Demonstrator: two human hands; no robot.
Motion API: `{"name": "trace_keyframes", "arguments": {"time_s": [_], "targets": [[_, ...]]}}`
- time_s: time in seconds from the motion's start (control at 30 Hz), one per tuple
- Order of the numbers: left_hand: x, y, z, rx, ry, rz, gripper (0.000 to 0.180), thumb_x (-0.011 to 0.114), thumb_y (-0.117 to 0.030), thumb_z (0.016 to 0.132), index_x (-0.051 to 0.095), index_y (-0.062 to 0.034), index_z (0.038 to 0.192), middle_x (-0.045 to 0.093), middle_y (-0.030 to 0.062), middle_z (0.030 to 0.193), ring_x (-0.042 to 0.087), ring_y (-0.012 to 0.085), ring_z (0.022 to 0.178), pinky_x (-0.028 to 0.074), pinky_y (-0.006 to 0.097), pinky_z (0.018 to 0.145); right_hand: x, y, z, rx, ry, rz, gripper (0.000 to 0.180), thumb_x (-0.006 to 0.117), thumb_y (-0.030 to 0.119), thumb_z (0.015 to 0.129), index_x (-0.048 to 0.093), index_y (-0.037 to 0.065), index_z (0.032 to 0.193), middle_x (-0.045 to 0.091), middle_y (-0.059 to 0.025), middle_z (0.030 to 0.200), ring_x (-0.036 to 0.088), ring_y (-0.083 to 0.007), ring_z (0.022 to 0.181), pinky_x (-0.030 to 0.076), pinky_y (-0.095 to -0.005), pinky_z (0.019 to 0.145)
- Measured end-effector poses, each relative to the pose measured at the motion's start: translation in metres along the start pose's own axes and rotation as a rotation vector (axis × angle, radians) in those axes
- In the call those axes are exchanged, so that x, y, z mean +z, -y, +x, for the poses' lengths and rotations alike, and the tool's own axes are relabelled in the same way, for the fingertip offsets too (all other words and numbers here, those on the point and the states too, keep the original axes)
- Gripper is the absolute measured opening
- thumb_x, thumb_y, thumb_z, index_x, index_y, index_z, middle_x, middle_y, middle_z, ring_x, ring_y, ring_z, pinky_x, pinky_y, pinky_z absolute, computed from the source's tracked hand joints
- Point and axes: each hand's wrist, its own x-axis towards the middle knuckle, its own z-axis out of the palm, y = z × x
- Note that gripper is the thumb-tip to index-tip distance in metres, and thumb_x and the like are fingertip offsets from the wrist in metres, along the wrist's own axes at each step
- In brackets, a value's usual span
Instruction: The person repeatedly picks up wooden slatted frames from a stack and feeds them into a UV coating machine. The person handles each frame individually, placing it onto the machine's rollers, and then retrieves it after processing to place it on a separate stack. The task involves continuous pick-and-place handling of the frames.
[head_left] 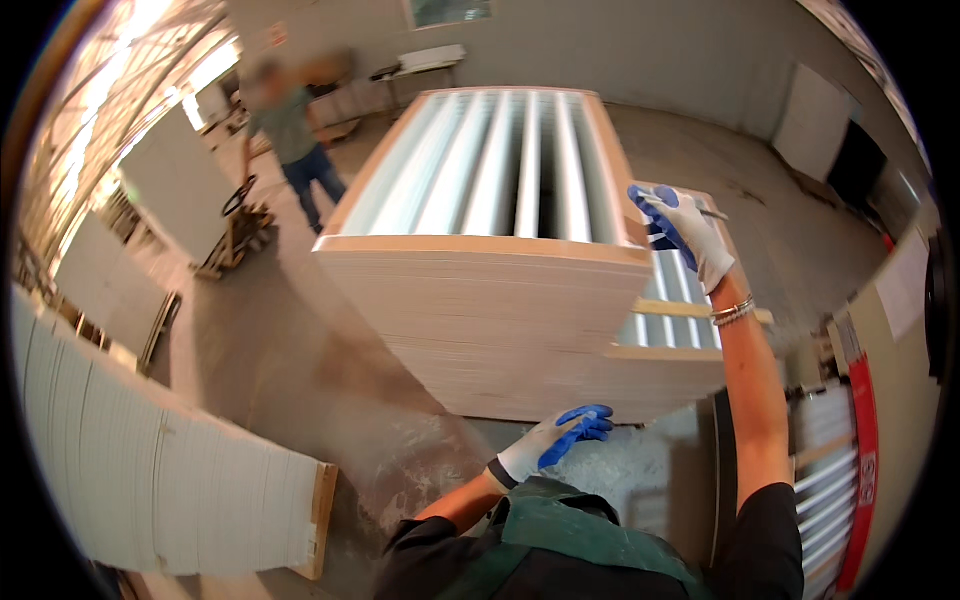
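Concrete floor (260,330) — lower stack (682,374) half-hidden

Glare (213,66) whitens the upper left, edges curving (distance perhaps soft).

Text — none readable | red upright strip (866,425) — pale marks (868,478), illegible

Remotely I see a tall rect. stack of pale frames (470,320), tan-rimmed on top w/ white lengthwise slats, upright, ctr; a shorter pale slatted stack (668,380), also tan-edged, just right.
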Motion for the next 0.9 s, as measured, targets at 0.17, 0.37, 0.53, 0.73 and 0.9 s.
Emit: {"name": "trace_keyframes", "arguments": {"time_s": [0.17,0.37,0.53,0.73,0.9], "targets": [[0.009,-0.073,-0.027,0.121,-0.079,0.127,0.047,0.048,-0.022,0.106,0.044,0.0058,0.144,0.059,0.0149,0.129,0.057,0.0231,0.118,0.043,0.037,0.106,0.036,0.001,0.044,0.115,-0.013,-0.256,0.036,0.072,0.028,0.089,0.051,0.0,0.089,0.049,-0.0034,0.048,0.04,-0.0091,0.032,0.024,-0.0259,0.03],[0.028,-0.14,-0.045,0.235,-0.056,0.263,0.054,0.052,-0.023,0.103,0.04,0.0066,0.146,0.059,0.0159,0.128,0.056,0.0242,0.117,0.044,0.036,0.103,-0.001,-0.009,0.013,0.034,0.169,0.286,0.018,0.072,0.014,0.086,0.07,-0.004,0.084,0.063,-0.0059,0.07,0.059,-0.0109,0.056,0.046,-0.0244,0.05],[0.043,-0.157,-0.077,0.437,-0.102,0.273,0.093,0.065,-0.054,0.085,0.035,0.0083,0.147,0.06,0.0246,0.124,0.06,0.0297,0.106,0.048,0.041,0.095,-0.058,-0.006,-0.098,0.047,-0.018,0.332,0.015,0.073,0.007,0.082,0.069,-0.006,0.088,0.065,-0.0078,0.072,0.061,-0.0121,0.059,0.048,-0.0255,0.051],[0.093,-0.144,-0.091,0.372,-0.164,0.39,0.093,0.066,-0.057,0.088,0.04,0.0147,0.142,0.064,0.0186,0.118,0.064,0.0211,0.1,0.05,0.035,0.087,-0.1,-0.016,-0.29,0.153,-0.418,0.29,0.023,0.073,0.004,0.08,0.066,-0.006,0.099,0.068,-0.0078,0.08,0.063,-0.0102,0.065,0.051,-0.023,0.058],[0.145,-0.106,-0.049,0.121,-0.011,0.407,0.075,0.062,-0.048,0.094,0.048,0.0123,0.136,0.064,0.0199,0.117,0.064,0.0261,0.106,0.056,0.037,0.086,-0.113,-0.063,-0.438,0.133,-0.834,0.304,0.036,0.076,0.006,0.076,0.063,-0.006,0.108,0.067,-0.0072,0.084,0.063,-0.0103,0.07,0.052,-0.0243,0.062]]}}
